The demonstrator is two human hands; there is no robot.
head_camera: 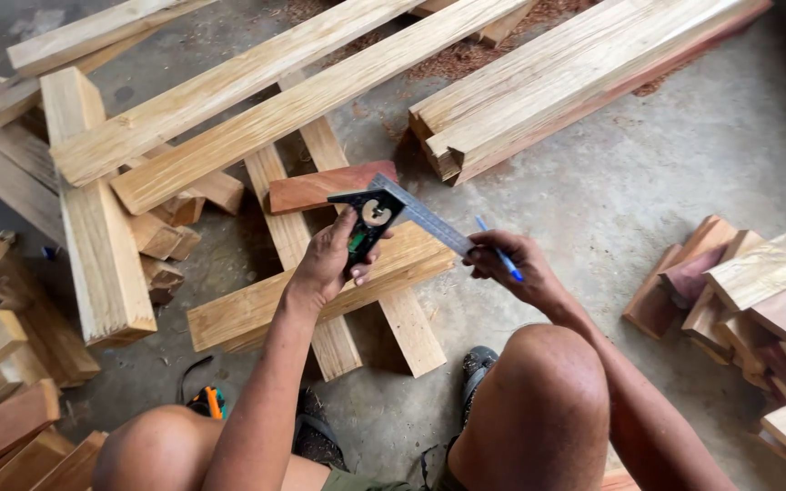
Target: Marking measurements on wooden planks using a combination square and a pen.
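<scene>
Above the bent knees (539, 400), the left hand (325, 264) grips the square (384, 214) closed while the right hand (507, 259) pinches a blue pen (500, 255) and the ruler's end, over the plank (256, 309), which appears not marked yet.

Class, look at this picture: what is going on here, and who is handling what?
A person squats on a concrete floor among cut timber. The left hand holds a combination square by its dark head, with the metal blade reaching toward the right hand, which holds a blue pen and touches the blade's end. The square is held just above a pale plank lying across other planks. Short wood blocks are stacked at the right.
</scene>
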